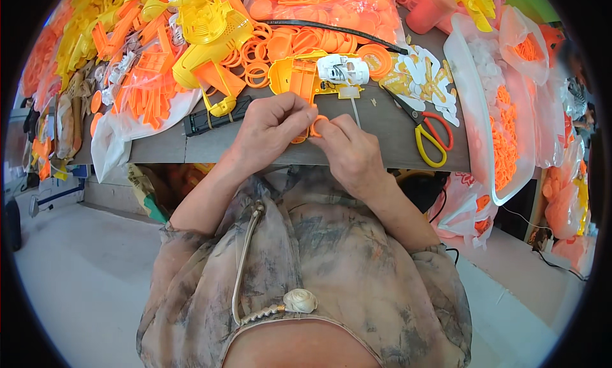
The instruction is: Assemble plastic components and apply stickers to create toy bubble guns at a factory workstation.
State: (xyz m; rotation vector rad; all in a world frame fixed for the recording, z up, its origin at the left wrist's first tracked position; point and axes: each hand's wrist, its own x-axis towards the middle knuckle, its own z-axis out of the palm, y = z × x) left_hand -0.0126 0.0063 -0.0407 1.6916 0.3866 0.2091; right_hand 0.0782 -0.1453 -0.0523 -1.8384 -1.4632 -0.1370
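Close together above the table's near edge, my left hand (271, 129) and my right hand (350, 151) are both closed in a pinch. Between their fingertips is a small orange ring-shaped plastic piece (317, 122), partly covered by the fingers. Just beyond the hands lies a yellow plastic housing (279, 76) with an orange block-shaped part (302, 79) in it. A white mechanism with dark details (344, 69) sits at the housing's right side. Whether my left fingers hold a separate piece is hidden.
Scissors (426, 133) with red and yellow handles lie right, near white stickers (421, 74). A white tub (475, 113) holds small orange parts. Orange rings (256, 74), yellow shells (207, 49) and a black strip (338, 29) crowd the back. Left are a black part (213, 119) and plastic bag (121, 133).
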